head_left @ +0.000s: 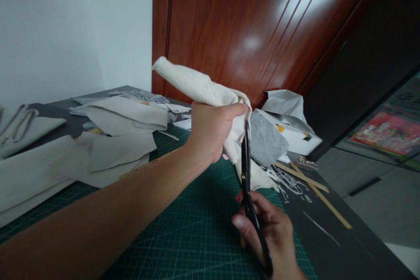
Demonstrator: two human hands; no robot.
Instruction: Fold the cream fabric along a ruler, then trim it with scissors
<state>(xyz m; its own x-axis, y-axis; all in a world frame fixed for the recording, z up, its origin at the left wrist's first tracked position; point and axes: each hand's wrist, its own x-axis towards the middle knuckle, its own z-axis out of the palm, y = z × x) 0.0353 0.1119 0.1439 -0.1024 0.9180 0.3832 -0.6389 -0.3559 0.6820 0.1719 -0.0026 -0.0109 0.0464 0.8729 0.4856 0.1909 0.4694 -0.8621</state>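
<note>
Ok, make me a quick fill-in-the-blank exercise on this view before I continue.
1. The right hand holds a pair of black ____.
2. Behind the ribbed cloth gripped by the left hand is a hinged wooden ____.
3. The gridded cutting mat is coloured ____.
Missing words: scissors; door; green.

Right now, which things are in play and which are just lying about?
In play:
- left hand, gripping ribbed cloth
- right hand, holding scissors, blades at the cloth
- probably the mat below

Lying about, touched by neither hand:
- cloth pieces
- wooden strips
- white scraps
</note>
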